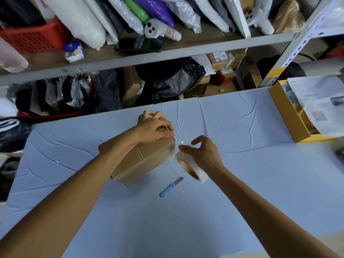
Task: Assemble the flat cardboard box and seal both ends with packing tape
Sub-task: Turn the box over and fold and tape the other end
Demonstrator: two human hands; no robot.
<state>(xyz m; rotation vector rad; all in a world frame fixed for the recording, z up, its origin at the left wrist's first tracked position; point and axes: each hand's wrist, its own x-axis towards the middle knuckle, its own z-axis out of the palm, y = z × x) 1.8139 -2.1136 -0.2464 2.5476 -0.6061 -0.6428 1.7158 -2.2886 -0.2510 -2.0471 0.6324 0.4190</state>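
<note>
A brown cardboard box [141, 161] stands folded up on the light blue table [242, 174], its closed flaps facing me. My left hand [156, 127] presses down on the box's far top edge, fingers curled over it. Just right of the box, my right hand [202, 153] grips a roll of clear packing tape [193, 169], which is tilted with its brown core showing. The roll sits close against the box's right corner. Whether a strip of tape runs from the roll to the box is too blurred to tell.
A small blue-handled knife [170, 188] lies on the table in front of the box. At the right edge sits an open yellow-and-brown carton [286, 112] with papers [320, 101]. Grey shelving [149, 56] packed with bags and boxes rises behind the table.
</note>
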